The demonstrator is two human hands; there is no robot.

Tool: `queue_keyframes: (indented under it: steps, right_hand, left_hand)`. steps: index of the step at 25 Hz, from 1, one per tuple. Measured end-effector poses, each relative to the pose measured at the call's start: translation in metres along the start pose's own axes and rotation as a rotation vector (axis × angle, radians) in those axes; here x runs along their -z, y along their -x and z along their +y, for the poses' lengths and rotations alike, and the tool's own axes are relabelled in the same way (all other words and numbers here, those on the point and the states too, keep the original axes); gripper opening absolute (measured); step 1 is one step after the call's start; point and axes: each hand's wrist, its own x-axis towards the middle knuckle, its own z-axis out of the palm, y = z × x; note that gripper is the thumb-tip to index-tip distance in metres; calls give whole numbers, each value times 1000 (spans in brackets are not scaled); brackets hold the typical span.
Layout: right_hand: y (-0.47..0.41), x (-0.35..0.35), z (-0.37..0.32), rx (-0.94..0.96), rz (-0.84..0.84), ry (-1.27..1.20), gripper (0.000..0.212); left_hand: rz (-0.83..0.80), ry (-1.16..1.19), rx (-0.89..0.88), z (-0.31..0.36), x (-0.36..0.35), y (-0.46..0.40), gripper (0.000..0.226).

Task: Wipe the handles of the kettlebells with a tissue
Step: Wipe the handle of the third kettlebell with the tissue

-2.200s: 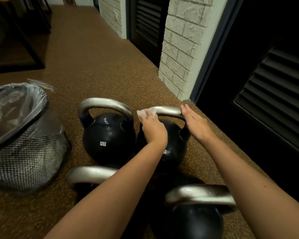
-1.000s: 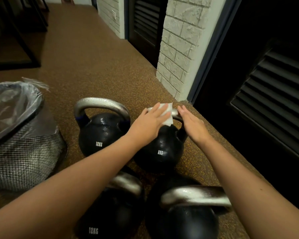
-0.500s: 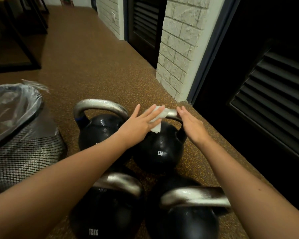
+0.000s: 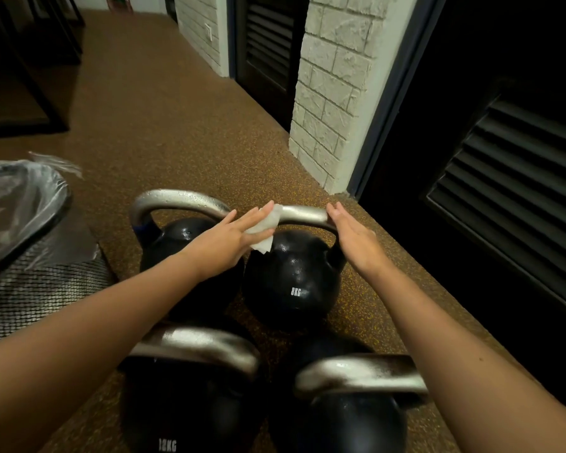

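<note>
The tissue (image 4: 262,231) is pressed on the far right kettlebell's handle (image 4: 303,214) by the flat left hand (image 4: 224,241). The handle is steadied by the flat right hand (image 4: 353,238). More rubbing is probably needed.

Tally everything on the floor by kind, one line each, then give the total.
Kettlebells: 4 (far left, 8KG, near left, near right)
Tissue: 1, under the left hand on the 8KG handle
Mesh bin with liner: 1
Total: 6
</note>
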Motion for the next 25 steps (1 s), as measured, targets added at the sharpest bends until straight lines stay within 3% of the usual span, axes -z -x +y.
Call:
queue_keyframes:
  steps: [3, 5, 9, 15, 20, 25]
  right_hand:
    - [-1, -1, 2, -4, 9, 20, 55]
    - [-1, -1, 2, -16, 18, 14, 54]
    - [1, 1, 2, 13, -2, 18, 48]
    - [2, 4, 3, 28, 4, -23, 48]
    - [-3, -3, 0, -62, 44, -98, 52]
    - [-7, 1, -4, -36, 54, -47, 54]
  left_hand:
    - [130, 457, 68, 9, -4, -8, 47]
    - [212, 609, 134, 16, -3, -22, 47]
    - [261, 514, 189, 34, 7, -58, 46]
    - [213, 399, 210, 43, 12, -67, 44]
    - [194, 446, 457, 23, 11, -65, 29]
    - [205, 308, 331, 59, 13, -87, 29]
